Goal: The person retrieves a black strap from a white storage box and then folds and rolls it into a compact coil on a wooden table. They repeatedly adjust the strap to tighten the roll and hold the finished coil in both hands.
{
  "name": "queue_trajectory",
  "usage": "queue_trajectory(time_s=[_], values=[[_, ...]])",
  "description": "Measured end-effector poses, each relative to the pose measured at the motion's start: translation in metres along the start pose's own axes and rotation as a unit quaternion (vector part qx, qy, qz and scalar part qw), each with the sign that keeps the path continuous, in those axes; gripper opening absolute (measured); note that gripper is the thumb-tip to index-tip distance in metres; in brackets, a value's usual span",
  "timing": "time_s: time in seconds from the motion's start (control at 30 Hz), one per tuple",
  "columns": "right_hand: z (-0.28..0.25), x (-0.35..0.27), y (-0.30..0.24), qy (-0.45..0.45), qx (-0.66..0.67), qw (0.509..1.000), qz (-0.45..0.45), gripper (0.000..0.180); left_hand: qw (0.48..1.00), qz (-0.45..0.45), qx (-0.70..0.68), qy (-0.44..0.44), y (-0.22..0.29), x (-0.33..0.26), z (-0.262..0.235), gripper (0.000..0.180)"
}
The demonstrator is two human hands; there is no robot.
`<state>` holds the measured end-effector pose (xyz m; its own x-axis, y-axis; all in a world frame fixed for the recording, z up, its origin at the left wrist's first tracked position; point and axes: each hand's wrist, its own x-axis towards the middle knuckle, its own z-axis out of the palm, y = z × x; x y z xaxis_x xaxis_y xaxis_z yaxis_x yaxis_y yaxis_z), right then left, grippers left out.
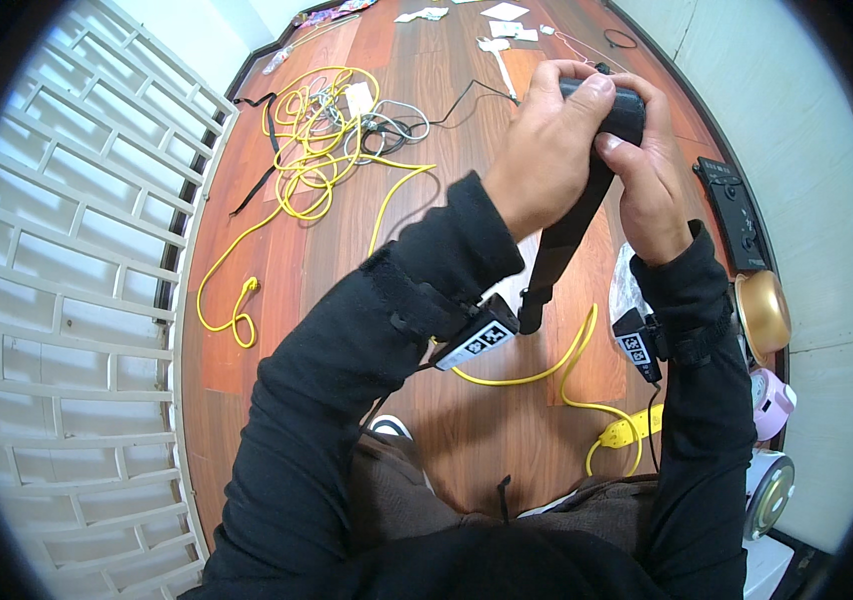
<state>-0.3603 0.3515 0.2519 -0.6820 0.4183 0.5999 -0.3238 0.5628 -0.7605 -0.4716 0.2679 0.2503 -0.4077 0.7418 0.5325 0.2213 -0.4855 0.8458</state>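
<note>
Up in front of me at the right, both my hands are closed around a black object [623, 112] with rounded edges; its exact kind I cannot make out. My left hand [550, 155] grips its left side, thumb laid along the top. Around the right side wraps my right hand [651, 190], its thumb pressed near the lower edge. A wide black strap [565, 245] hangs below the object between my wrists, down to a dark buckle-like end [533, 312]. Both sleeves carry small black devices with patterned white labels.
A tangled yellow cable [309, 190] lies on the wooden floor with grey and black cords. Near my legs is a yellow power strip [633, 428]. Along the right wall stand a black stove [733, 212], a golden pot [767, 312] and a pink appliance [771, 402]. A white lattice [77, 310] borders the left.
</note>
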Motion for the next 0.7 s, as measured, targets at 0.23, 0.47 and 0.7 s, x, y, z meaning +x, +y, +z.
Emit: queue_trajectory(time_s=[0.23,0.47,0.7], values=[[0.02,-0.001,0.007,0.072,0.009,0.996,-0.047,0.038,0.998,0.036,-0.021,0.051,0.007,-0.006,0.012,0.038],[0.006,-0.001,0.004,0.024,-0.034,0.997,-0.073,0.034,0.996,-0.004,-0.073,0.045,0.016,-0.007,0.012,0.045],[0.017,0.003,-0.005,0.05,0.15,0.985,0.069,0.037,0.954,0.258,0.15,0.029,-0.01,0.0,0.0,0.037]])
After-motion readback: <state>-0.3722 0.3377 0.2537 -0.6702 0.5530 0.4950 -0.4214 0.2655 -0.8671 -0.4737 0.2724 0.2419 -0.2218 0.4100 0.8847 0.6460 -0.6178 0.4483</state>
